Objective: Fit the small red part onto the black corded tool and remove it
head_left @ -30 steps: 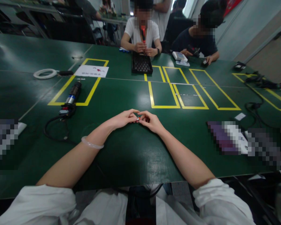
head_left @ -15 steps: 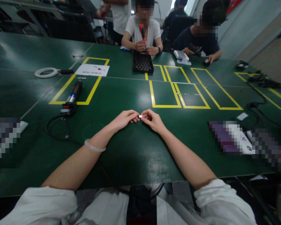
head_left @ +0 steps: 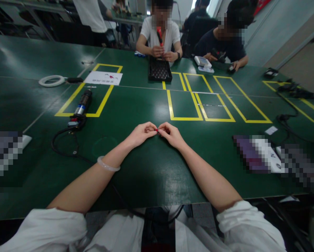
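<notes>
Just above the green table (head_left: 146, 168), my two hands meet at the fingertips around a tiny red piece (head_left: 157, 130). My left hand (head_left: 143, 133), with a pale bangle on its wrist, pinches it from the left. From the other side my right hand (head_left: 170, 133) closes thumb and fingers on it. Most of the piece is hidden by the fingertips, and its kind is too small to make out.
A black and silver power tool (head_left: 80, 106) with a cable lies at left, near a white printed sheet (head_left: 103, 78) and a white coil (head_left: 51, 81). Yellow tape outlines (head_left: 187, 119) mark the table. Opposite, a co-worker (head_left: 161, 38) works over a black tray (head_left: 159, 77).
My left fingers have shifted and closed further over the small piece, so its bright silvery face no longer shows. In the background, a standing person has moved left.
</notes>
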Tool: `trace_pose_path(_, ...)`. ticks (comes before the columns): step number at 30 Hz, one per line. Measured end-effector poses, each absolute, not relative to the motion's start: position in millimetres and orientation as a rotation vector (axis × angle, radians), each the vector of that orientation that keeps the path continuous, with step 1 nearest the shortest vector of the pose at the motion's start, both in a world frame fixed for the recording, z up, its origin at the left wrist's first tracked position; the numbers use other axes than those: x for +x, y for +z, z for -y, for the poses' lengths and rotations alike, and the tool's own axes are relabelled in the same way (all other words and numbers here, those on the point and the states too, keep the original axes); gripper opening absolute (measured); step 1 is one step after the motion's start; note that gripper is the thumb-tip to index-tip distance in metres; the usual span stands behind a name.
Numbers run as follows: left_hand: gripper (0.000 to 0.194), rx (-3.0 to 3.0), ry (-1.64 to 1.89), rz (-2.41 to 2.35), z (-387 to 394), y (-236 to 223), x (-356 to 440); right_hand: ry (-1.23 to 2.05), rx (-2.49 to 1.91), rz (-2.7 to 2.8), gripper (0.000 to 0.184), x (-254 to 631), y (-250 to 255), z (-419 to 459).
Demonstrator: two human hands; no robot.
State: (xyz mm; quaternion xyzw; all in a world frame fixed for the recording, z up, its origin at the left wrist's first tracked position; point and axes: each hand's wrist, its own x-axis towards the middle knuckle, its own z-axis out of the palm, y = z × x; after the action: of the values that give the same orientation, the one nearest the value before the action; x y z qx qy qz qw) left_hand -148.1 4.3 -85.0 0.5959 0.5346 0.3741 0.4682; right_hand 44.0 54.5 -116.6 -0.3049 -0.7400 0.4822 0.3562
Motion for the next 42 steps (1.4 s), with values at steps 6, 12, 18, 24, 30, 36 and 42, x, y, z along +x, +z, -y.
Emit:
trace_pose_path(6, 0.037, 1.371, 0.935, -1.333, -5, -84, -147, 1.105, -0.716, 2.013, 0.015, 45, -116, -54)
trace_pose_path(12, 0.032, 1.432, 0.965, -1.329, -9, -91, -148, 1.081, -0.741, 2.014, 0.020, 43, -121, -57)
trace_pose_path(18, 0.033, 1.445, 0.977, -1.314, -8, -92, -150, 1.045, -0.757, 2.035, 0.014, 43, -121, -57)
trace_pose_path(24, 0.041, 1.464, 0.948, -1.296, -7, -90, -149, 1.066, -0.781, 2.017, 0.015, 44, -121, -57)
trace_pose_path(30, 0.052, 1.667, 0.776, -1.494, -9, -73, -176, 1.103, -0.799, 1.983, 0.015, 45, -119, -58)
trace_pose_path(36, 0.065, 1.894, 0.459, -2.338, 2, -61, -263, 1.112, -0.835, 1.994, 0.015, 44, -117, -58)
trace_pose_path(42, 0.082, 1.459, 0.112, -2.814, 28, -60, -352, 1.135, -0.848, 1.995, 0.016, 43, -117, -58)
